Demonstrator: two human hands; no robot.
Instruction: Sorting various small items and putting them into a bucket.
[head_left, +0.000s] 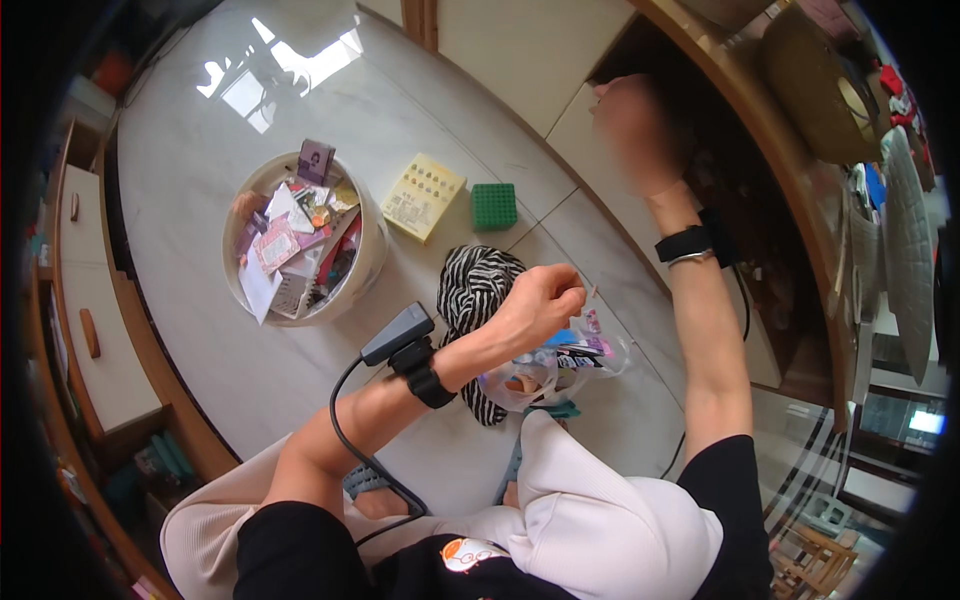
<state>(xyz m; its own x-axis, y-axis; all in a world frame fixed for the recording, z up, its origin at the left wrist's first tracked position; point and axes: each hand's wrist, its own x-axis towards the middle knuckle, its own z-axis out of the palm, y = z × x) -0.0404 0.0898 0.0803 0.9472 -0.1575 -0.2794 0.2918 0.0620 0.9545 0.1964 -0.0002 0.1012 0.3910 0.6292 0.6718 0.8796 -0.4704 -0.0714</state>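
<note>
My left hand (544, 300) hangs over a zebra-striped cloth (476, 285) and a clear plastic bag (517, 390) of small colourful items. Its fingers are curled, and whether they pinch something small cannot be told. My right hand (634, 127), blurred, is raised at the dark opening of a cabinet (757, 247); its fingers and any contents are unclear. On the floor beyond the cloth, a yellow printed box (424, 198) lies beside a green studded block (493, 206). To their left stands a cream round bin (367, 262) filled with papers, cards and a small purple box (316, 161).
Wooden-edged cabinets with pale doors (112, 345) run along the left. Pale drawer fronts (517, 60) border the floor at the upper right. Black cables trail from both wrist bands. My slippered feet (379, 499) rest near the bag. A small wooden rack (810, 559) stands at the lower right.
</note>
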